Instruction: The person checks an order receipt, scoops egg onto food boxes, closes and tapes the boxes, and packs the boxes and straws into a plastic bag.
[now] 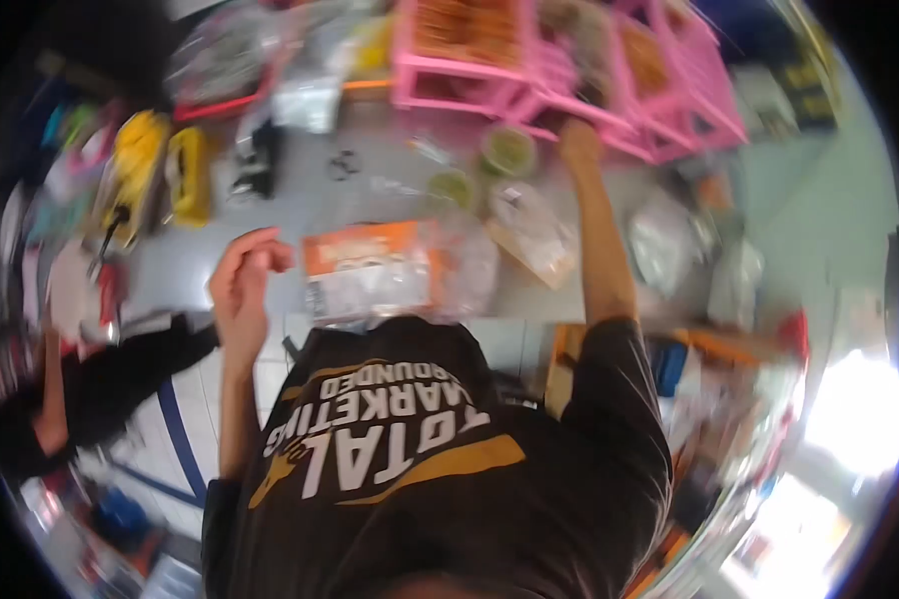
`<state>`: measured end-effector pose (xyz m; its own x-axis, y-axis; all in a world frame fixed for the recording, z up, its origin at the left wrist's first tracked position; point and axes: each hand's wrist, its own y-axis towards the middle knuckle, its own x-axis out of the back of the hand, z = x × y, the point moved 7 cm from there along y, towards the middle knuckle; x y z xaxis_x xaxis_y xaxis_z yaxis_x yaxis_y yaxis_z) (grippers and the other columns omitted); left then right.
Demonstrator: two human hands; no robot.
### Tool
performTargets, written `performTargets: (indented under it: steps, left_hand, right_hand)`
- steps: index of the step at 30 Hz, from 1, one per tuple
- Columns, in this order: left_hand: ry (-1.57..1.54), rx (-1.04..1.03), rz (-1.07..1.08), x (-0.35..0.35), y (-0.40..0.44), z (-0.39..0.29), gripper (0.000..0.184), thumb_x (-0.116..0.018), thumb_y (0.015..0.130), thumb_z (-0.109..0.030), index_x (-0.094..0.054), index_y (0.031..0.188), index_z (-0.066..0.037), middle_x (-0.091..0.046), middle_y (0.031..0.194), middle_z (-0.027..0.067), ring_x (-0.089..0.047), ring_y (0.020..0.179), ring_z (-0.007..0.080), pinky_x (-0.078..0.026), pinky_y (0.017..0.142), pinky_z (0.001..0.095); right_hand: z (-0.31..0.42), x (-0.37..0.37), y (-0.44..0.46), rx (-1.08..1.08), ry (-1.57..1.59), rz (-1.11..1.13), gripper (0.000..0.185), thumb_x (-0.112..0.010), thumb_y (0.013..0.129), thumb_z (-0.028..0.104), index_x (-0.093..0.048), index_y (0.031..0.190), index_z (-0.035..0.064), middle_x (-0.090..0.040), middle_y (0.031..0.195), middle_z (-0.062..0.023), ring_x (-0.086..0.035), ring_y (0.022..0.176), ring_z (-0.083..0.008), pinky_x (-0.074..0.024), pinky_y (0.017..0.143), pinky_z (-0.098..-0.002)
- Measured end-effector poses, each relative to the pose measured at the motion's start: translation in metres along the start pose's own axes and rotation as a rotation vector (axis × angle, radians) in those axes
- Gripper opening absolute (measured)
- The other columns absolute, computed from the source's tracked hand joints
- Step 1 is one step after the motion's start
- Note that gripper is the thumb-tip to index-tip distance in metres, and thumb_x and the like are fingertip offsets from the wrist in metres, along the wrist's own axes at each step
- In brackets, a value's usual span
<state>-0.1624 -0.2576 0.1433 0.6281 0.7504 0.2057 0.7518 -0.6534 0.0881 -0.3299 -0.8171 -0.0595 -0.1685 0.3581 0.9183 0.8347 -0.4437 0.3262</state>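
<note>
My right hand (579, 145) reaches forward to the front of a pink plastic basket (569, 112). Its fingers are blurred and partly hidden at the basket's edge, so I cannot tell what they touch. Raised over the near edge of the table, my left hand (242, 280) has loosely bent fingers and nothing in it. Just right of it lies an orange and white plastic packet (370, 265). Between my arms are a clear bag with pale contents (531, 230) and two round tubs of something green, one tub (509, 152) behind the other (451, 188).
Pink baskets with orange-brown contents (467, 30) line the back. A red-rimmed tray (225, 105), a yellow object (188, 178) and black scissors (344, 165) lie to the left. Clear bags (664, 240) sit right of my arm. Another person's dark sleeve (130, 384) shows at left.
</note>
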Motion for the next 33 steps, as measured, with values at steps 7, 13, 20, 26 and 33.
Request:
performTargets:
  steps: [7, 13, 20, 26, 33]
  left_hand:
    - [-0.397, 0.184, -0.367, 0.029, -0.051, 0.042, 0.021, -0.049, 0.104, -0.007, -0.062, 0.119, -0.002, -0.067, 0.09, 0.0048, -0.062, 0.08, 0.0101, -0.052, 0.074, 0.0267]
    - [-0.54, 0.186, -0.388, 0.034, -0.049, 0.06, 0.02, -0.05, 0.104, -0.008, -0.062, 0.119, -0.002, -0.067, 0.093, 0.004, -0.061, 0.082, 0.0091, -0.052, 0.078, 0.0265]
    - [-0.554, 0.091, -0.055, 0.052, 0.005, 0.049, 0.028, -0.057, 0.104, -0.017, -0.059, 0.128, -0.004, -0.068, 0.1, 0.0045, -0.064, 0.092, 0.0104, -0.054, 0.08, 0.0283]
    - [-0.703, 0.243, 0.095, 0.146, 0.001, 0.079, 0.029, -0.063, 0.101, -0.021, -0.064, 0.125, -0.004, -0.071, 0.107, 0.0046, -0.068, 0.092, 0.0104, -0.057, 0.068, 0.0272]
    - [0.806, 0.196, -0.798, 0.463, -0.054, 0.177, 0.03, -0.053, 0.087, 0.0, -0.072, 0.109, -0.007, -0.072, 0.105, 0.0136, -0.067, 0.099, 0.0373, -0.054, 0.085, 0.0442]
  right_hand:
    - [-0.032, -0.06, 0.06, -0.186, 0.007, 0.19, 0.028, -0.063, 0.087, 0.031, -0.073, 0.098, 0.0078, -0.071, 0.096, -0.0194, -0.066, 0.087, -0.0394, -0.0526, 0.073, -0.0499]
    - [-0.051, -0.059, -0.01, 0.303, -0.03, -0.321, 0.029, -0.067, 0.091, 0.026, -0.07, 0.104, 0.0001, -0.073, 0.101, -0.02, -0.071, 0.089, -0.0314, -0.0551, 0.075, -0.0416]
    - [0.26, 0.337, 0.002, -0.121, 1.352, 0.259, 0.03, -0.06, 0.099, 0.004, -0.061, 0.127, -0.0054, -0.071, 0.112, -0.0159, -0.068, 0.101, -0.0188, -0.0545, 0.089, -0.0321]
    - [0.504, 0.372, 0.012, 0.164, 1.265, 0.743, 0.03, -0.067, 0.094, 0.005, -0.063, 0.123, -0.0024, -0.072, 0.102, -0.0096, -0.069, 0.088, -0.0141, -0.0549, 0.076, -0.0287]
    - [0.471, 0.35, 0.033, -0.05, 1.066, 0.568, 0.032, -0.069, 0.095, 0.015, -0.063, 0.122, -0.0002, -0.072, 0.093, -0.0106, -0.07, 0.079, -0.0175, -0.0555, 0.067, -0.0304]
